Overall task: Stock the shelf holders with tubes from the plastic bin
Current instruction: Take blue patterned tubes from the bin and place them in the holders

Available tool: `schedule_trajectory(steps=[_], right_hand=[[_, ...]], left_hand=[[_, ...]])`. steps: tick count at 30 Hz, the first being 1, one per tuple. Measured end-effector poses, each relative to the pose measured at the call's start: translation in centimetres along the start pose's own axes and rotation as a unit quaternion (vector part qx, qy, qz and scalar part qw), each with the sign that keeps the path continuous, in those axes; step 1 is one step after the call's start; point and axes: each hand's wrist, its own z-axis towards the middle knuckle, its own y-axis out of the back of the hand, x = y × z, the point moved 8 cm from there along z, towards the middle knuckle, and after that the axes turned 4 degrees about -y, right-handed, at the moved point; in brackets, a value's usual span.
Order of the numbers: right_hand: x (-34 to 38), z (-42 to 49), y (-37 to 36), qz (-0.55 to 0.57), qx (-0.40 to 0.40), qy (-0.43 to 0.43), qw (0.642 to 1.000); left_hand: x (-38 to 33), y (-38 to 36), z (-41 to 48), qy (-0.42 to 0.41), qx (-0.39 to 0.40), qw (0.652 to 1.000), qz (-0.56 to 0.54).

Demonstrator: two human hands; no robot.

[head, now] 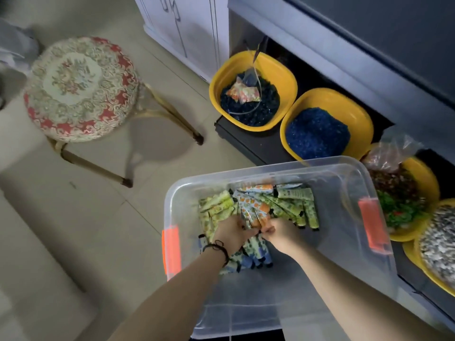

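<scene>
A clear plastic bin with orange latches sits on the floor below me. Inside lies a heap of small tubes, green, orange and blue patterned, with black caps. Both my hands are down in the bin, side by side over the heap. My left hand, with a dark cord bracelet at the wrist, grips a fanned bunch of orange and white tubes. My right hand is closed on the same bunch from the right. No shelf holders are in view.
A round upholstered stool stands on the tiled floor at left. Yellow bowls of blue pellets sit on a low dark ledge behind the bin. More yellow bowls with mixed contents line the right. A white cabinet rises behind.
</scene>
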Motion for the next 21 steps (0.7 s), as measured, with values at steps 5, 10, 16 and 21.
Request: schedule_trajectory(steps=[5,10,16,21], right_hand=[[-0.8,1.2,-0.8,0.041,0.031,0.024,0.998],[-3.0,1.7,-1.1,-0.001,0.024,-0.052,0.998],[-3.1,1.9,-3.7,0.062,0.019,-0.087,0.994],[-3.5,1.5,-5.1,0.099,-0.002,-0.115,0.988]], left_hand=[[0.0,-0.9,1.3,0.046,-0.076,0.996,-0.029],[0.0,-0.5,1.8,0.049,-0.029,0.998,0.013],[0.4,0.6,1.2,-0.011,0.055,0.998,0.009],[-0.5,3.0,0.8,-0.079,0.036,0.995,0.05]])
